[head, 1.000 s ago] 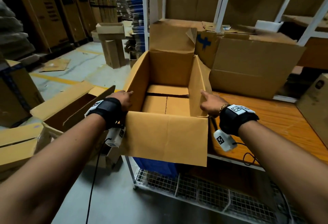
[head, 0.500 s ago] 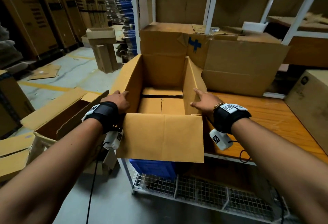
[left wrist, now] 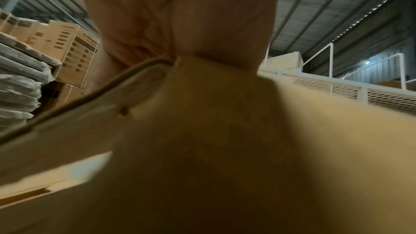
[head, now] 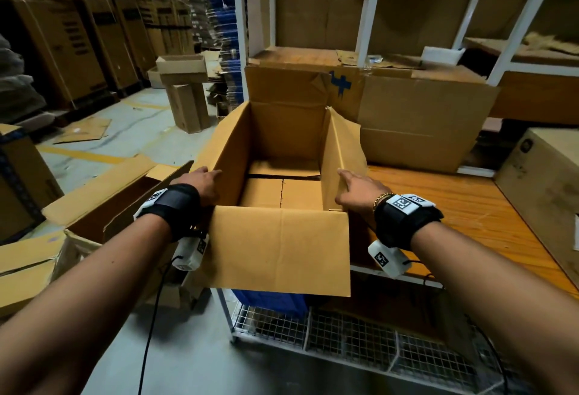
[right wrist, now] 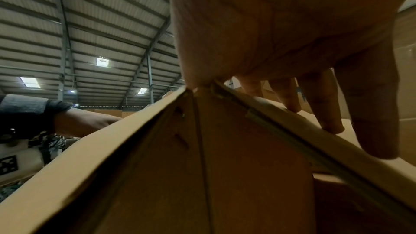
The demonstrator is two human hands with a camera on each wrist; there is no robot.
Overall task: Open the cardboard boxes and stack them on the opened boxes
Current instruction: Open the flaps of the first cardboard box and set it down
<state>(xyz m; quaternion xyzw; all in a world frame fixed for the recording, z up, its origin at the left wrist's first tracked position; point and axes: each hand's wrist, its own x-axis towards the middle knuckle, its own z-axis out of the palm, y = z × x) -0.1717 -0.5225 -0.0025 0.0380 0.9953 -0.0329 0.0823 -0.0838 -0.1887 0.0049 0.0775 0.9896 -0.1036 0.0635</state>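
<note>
Now at the shelf's front corner, an open box sits with flaps up. Left hand grasps its left wall; right hand grasps the right wall, fingers draped over the rim.

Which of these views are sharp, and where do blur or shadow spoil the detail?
Head view: sharp, dim, edges bowed by the wide lens. Left wrist view: open box blurred and shadowed beneath the left hand. Right wrist view: box edge fairly crisp under the right hand, its inside dark.
</note>
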